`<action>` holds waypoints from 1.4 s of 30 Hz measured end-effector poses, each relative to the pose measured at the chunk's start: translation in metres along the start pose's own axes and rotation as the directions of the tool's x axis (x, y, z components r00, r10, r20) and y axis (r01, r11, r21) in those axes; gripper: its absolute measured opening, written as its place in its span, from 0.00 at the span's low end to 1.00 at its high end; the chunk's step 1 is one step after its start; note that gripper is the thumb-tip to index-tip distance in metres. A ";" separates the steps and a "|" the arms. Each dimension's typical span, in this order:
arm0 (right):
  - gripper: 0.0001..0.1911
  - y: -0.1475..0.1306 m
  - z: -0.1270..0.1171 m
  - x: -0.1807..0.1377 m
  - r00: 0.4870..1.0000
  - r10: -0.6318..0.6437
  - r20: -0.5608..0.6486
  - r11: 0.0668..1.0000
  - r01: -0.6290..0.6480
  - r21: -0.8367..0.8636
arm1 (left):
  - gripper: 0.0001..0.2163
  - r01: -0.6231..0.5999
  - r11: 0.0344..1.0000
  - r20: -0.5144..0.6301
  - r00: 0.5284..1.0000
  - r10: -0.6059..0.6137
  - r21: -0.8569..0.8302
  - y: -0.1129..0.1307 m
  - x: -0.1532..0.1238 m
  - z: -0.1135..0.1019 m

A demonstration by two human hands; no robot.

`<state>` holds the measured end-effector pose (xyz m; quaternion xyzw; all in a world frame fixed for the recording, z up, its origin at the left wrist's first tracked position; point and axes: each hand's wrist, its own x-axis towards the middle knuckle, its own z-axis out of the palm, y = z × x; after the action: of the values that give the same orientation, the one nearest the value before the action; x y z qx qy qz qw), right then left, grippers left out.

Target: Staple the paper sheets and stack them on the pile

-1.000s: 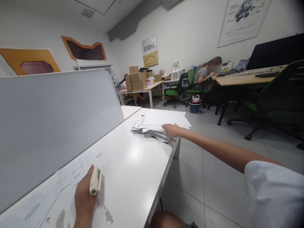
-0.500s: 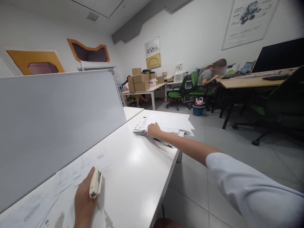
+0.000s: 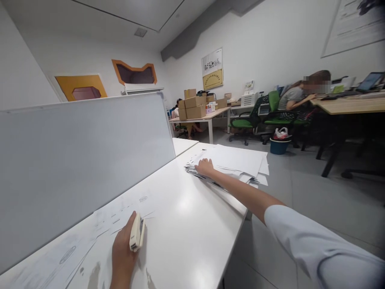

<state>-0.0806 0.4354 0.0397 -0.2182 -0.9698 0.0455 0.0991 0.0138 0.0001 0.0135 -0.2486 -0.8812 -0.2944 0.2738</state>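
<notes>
My left hand (image 3: 124, 251) rests on the white desk (image 3: 186, 224) near me, closed around a cream stapler (image 3: 136, 234). Its fingertips touch printed sheets (image 3: 90, 233) lying flat along the divider. My right hand (image 3: 205, 166) is stretched far out and lies on the near left corner of a messy stack of white papers (image 3: 237, 162) at the desk's far end. The fingers press on the top sheets; whether they pinch any sheet I cannot tell.
A grey divider panel (image 3: 81, 148) runs along the desk's left side. Across the aisle a person (image 3: 296, 96) sits at a wooden desk (image 3: 351, 105) with green chairs (image 3: 249, 118). Cardboard boxes (image 3: 192, 106) stand on a far table, a blue bucket (image 3: 278, 145) on the floor.
My right hand slid from the stack's right side to its near left corner. The view turned to the left. My left hand kept the stapler in place.
</notes>
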 end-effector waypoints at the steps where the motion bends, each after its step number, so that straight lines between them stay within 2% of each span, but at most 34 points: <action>1: 0.29 -0.001 -0.002 0.000 1.000 -0.004 -0.005 1.000 0.004 0.005 | 0.26 0.005 1.000 0.001 1.000 -0.005 -0.002 0.001 0.000 0.000; 4: 0.28 -0.007 -0.013 -0.010 0.996 -0.072 -0.048 0.997 0.074 0.032 | 0.27 0.011 1.000 -0.004 1.000 -0.011 -0.008 0.004 -0.001 0.000; 7: 0.26 -0.030 -0.023 -0.039 0.961 -0.259 -0.093 0.961 0.266 0.073 | 0.26 0.015 1.000 -0.012 1.000 -0.015 -0.019 0.007 -0.001 -0.002; 9: 0.24 -0.058 -0.022 -0.067 0.899 -0.435 -0.062 0.892 0.439 0.112 | 0.25 0.048 0.999 -0.026 0.999 -0.048 -0.011 0.010 -0.001 -0.003; 11: 0.26 -0.092 -0.012 -0.096 0.809 -0.588 0.003 0.796 0.579 0.176 | 0.25 0.172 0.985 -0.084 0.982 -0.170 0.009 0.013 0.002 -0.004; 12: 0.28 -0.111 -0.005 -0.108 0.759 -0.650 0.028 0.744 0.629 0.225 | 0.26 0.259 0.966 -0.135 0.957 -0.257 -0.003 0.015 0.003 -0.005; 14: 0.34 -0.146 0.009 -0.128 0.647 -0.761 0.035 0.616 0.706 0.350 | 0.28 0.419 0.902 -0.237 0.870 -0.432 -0.104 0.017 0.007 -0.006; 15: 0.37 -0.161 0.015 -0.136 0.624 -0.781 0.014 0.576 0.712 0.401 | 0.29 0.461 0.872 -0.268 0.830 -0.490 -0.165 0.017 0.009 -0.006; 16: 0.39 -0.173 0.019 -0.142 0.627 -0.779 -0.017 0.558 0.706 0.436 | 0.29 0.479 0.851 -0.284 0.804 -0.523 -0.214 0.017 0.009 -0.006; 18: 0.40 -0.189 0.024 -0.151 0.692 -0.716 -0.086 0.588 0.665 0.460 | 0.29 0.457 0.872 -0.267 0.831 -0.489 -0.175 0.013 0.007 -0.006; 19: 0.37 -0.193 0.024 -0.154 0.724 -0.680 -0.117 0.610 0.646 0.459 | 0.28 0.429 0.896 -0.239 0.863 -0.445 -0.117 0.010 0.005 -0.006; 21: 0.26 -0.194 0.024 -0.158 0.734 -0.659 -0.163 0.612 0.649 0.453 | 0.27 0.348 0.937 -0.147 0.929 -0.339 0.040 0.003 0.000 -0.005; 23: 0.16 -0.190 0.023 -0.158 0.710 -0.678 -0.189 0.590 0.679 0.437 | 0.26 0.257 0.958 -0.096 0.964 -0.247 0.123 -0.005 -0.004 -0.003; 25: 0.10 -0.184 0.022 -0.156 0.680 -0.703 -0.209 0.565 0.712 0.417 | 0.25 0.187 0.971 -0.074 0.981 -0.178 0.148 -0.011 -0.006 -0.001; 29: 0.13 -0.175 0.027 -0.146 0.625 -0.723 -0.295 0.459 0.753 0.472 | 0.26 -0.051 0.970 -0.021 0.998 0.058 0.239 -0.015 -0.006 -0.001; 31: 0.17 -0.173 0.031 -0.140 0.603 -0.723 -0.338 0.381 0.755 0.534 | 0.24 -0.121 0.942 -0.050 0.988 0.143 0.314 -0.015 -0.004 -0.002; 35: 0.17 -0.174 0.038 -0.136 0.573 -0.749 -0.333 0.342 0.764 0.547 | 0.19 -0.102 0.923 -0.082 0.986 0.142 0.371 -0.015 -0.001 0.000; 38: 0.18 -0.175 0.038 -0.140 0.486 -0.797 -0.360 0.289 0.829 0.480 | 0.19 -0.067 0.952 -0.059 0.994 0.089 0.299 -0.016 -0.001 0.001; 42: 0.19 -0.176 0.036 -0.145 0.364 -0.807 -0.465 0.156 0.891 0.427 | 0.18 -0.018 0.987 -0.020 1.000 0.022 0.160 -0.014 0.000 -0.002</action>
<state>-0.0330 0.2123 0.0023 0.4079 -0.8357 0.2839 0.2338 0.0058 -0.0114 0.0094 -0.2314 -0.8964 -0.2225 0.3057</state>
